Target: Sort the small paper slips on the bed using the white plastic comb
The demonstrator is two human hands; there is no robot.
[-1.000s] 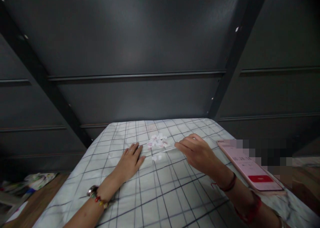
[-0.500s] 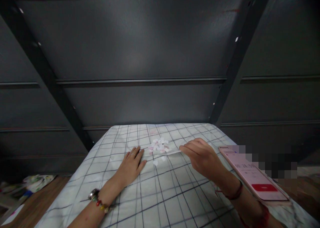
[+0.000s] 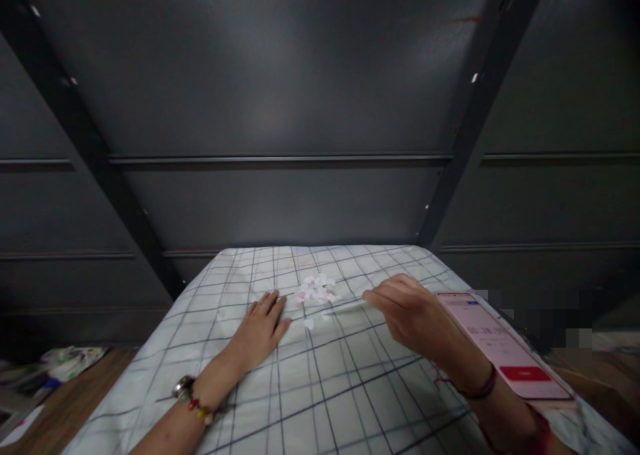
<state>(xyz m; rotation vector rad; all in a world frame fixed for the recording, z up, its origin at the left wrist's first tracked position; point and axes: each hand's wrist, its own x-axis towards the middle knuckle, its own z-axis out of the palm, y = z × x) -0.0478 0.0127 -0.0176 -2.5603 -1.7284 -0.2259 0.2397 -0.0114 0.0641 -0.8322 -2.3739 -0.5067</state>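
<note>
My left hand lies flat on the checked cloth, fingers spread, with nothing in it. To its right is a small pile of white and pinkish paper scraps. A loose white scrap lies just in front of the pile. My right hand is closed around a thin, pale, tweezer-like tool. The tool points left, its tip close to the pile's near right edge. Whether the tip grips or touches a scrap is too small to tell.
On the right, beside my right forearm, lies a pink-framed phone with a timer and a red button on its screen. A dark panelled wall rises behind the cloth's far edge. Wooden floor shows at lower left.
My right hand and the tool have shifted slightly to the right. My left hand stays flat in place, and the view has moved a little.
</note>
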